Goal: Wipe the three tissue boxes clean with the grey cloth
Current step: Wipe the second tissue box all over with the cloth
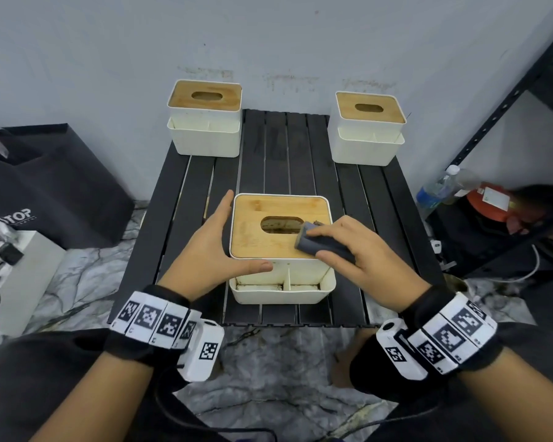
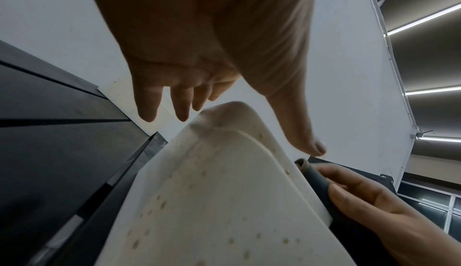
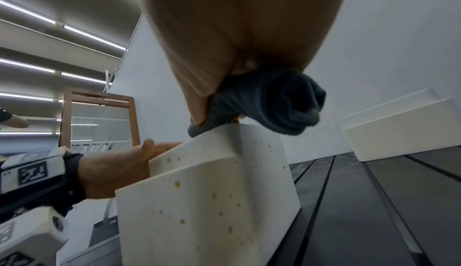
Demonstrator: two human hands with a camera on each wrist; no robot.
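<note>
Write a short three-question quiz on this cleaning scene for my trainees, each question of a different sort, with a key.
1. True or false: the right hand grips the grey cloth on the near tissue box.
2. Which does the left hand do? A. holds a bottle B. steadies the near box's left side with straight fingers C. lifts the lid
3. Fill in: the two far tissue boxes stand at the back corners of the black ___ table.

Key: 1 true; 2 B; 3 slatted.
</note>
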